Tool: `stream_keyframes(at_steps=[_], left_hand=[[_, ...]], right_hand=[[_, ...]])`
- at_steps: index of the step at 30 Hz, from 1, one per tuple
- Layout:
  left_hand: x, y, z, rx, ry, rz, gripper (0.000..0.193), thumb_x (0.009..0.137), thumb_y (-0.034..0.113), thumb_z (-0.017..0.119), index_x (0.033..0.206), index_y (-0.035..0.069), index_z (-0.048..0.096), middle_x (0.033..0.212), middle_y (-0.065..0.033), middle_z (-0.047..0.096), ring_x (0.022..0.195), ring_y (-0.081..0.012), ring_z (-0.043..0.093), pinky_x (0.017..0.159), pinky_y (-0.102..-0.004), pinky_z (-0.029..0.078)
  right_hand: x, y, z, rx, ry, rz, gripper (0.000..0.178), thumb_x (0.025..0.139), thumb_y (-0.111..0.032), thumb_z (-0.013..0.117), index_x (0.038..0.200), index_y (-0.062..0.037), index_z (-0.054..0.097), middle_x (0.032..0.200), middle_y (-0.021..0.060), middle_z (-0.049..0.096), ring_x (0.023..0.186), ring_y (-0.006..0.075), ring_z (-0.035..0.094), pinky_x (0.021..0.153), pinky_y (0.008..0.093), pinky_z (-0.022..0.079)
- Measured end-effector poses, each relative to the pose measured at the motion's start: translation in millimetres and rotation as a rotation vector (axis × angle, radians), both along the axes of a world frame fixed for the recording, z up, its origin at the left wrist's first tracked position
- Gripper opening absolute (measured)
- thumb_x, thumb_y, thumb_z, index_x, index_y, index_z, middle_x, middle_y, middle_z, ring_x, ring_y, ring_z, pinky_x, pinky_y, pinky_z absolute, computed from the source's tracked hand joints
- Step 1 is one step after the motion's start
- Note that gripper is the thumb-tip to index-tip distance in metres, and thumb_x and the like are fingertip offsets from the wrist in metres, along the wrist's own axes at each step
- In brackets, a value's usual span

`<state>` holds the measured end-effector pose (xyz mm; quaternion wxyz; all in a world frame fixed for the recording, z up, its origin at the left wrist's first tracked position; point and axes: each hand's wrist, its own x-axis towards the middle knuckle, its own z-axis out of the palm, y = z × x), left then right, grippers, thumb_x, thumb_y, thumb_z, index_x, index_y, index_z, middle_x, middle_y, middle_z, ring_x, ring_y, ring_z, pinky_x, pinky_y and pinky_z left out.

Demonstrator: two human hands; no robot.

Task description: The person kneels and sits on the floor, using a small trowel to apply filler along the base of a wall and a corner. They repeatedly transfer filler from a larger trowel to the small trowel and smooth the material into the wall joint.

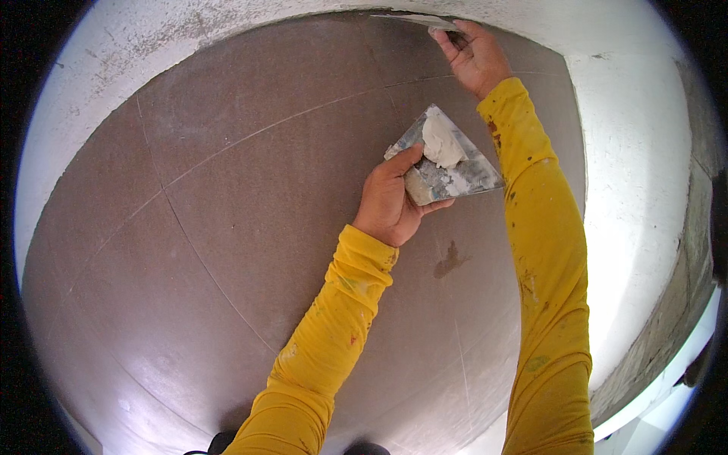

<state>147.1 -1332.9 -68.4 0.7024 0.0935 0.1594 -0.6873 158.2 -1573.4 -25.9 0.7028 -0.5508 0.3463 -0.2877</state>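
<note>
A flat, roughly triangular metal putty knife (478,173) lies in my left hand (388,199), thumb on top and fingers beneath. On its smeared blade sits a lump of white putty (441,140). Farther off, my right hand (479,61) pinches a thin, wide scraper blade (413,19) between thumb and fingers. That blade lies almost flat along the base of the white wall (523,19), where it meets the brown tiles. Its far edge is hard to make out against the wall, and part of its grip is hidden by my fingers.
Large brown-grey tiles (250,197) with thin joint lines spread below my hands, marked by a dark stain (452,260). White walls rise at the far side and at the right (629,189). A rough grey strip (660,326) runs beyond the right wall. Dark rounded shapes (365,449) show at the lower edge.
</note>
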Motion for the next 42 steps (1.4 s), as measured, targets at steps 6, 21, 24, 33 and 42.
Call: stream_keyframes(at_steps=[6, 21, 24, 33, 42], left_hand=[[0, 0, 2, 0.025, 0.027, 0.042, 0.033, 0.099, 0.030, 0.048, 0.121, 0.007, 0.055, 0.113, -0.0098, 0.066, 0.099, -0.0240, 0.067, 0.080, -0.0429, 0.055], [-3, 0, 2, 0.023, 0.005, 0.050, 0.037, 0.099, 0.031, 0.046, 0.128, 0.008, 0.050, 0.121, -0.0099, 0.062, 0.110, -0.0267, 0.061, 0.094, -0.0487, 0.047], [-5, -3, 0, -0.006, -0.009, 0.072, 0.039, 0.099, 0.029, 0.047, 0.131, 0.007, 0.048, 0.124, -0.0105, 0.060, 0.113, -0.0277, 0.060, 0.098, -0.0490, 0.045], [-8, -5, -2, -0.049, -0.018, 0.082, 0.039, 0.101, 0.024, 0.044, 0.134, 0.004, 0.044, 0.129, -0.0132, 0.056, 0.117, -0.0289, 0.057, 0.101, -0.0492, 0.043], [-8, -5, 1, -0.054, -0.020, 0.107, 0.038, 0.101, 0.024, 0.041, 0.133, 0.004, 0.045, 0.130, -0.0130, 0.056, 0.119, -0.0296, 0.056, 0.103, -0.0496, 0.042]], right_hand=[[4, -24, -5, -0.613, 0.363, 0.244, 0.031, 0.094, -0.012, 0.055, 0.119, 0.0066, 0.050, 0.121, 0.0199, 0.055, 0.111, 0.0316, 0.056, 0.099, 0.0399, 0.051], [-44, 8, 19, 0.183, -0.079, -0.088, 0.021, 0.093, -0.008, 0.056, 0.110, 0.0041, 0.052, 0.115, 0.0181, 0.057, 0.110, 0.0290, 0.056, 0.102, 0.0408, 0.049], [-30, 15, 18, -0.134, 0.152, 0.156, 0.021, 0.093, -0.007, 0.055, 0.110, 0.0039, 0.052, 0.116, 0.0176, 0.056, 0.111, 0.0289, 0.056, 0.102, 0.0408, 0.050], [20, 32, 5, 0.042, -0.055, 0.261, 0.025, 0.096, -0.011, 0.053, 0.117, 0.0012, 0.053, 0.121, 0.0151, 0.056, 0.111, 0.0267, 0.056, 0.098, 0.0385, 0.052], [48, 40, 29, -1.206, 0.642, 0.345, 0.029, 0.094, -0.021, 0.059, 0.104, 0.0063, 0.056, 0.100, 0.0173, 0.063, 0.091, 0.0268, 0.062, 0.089, 0.0336, 0.051]])
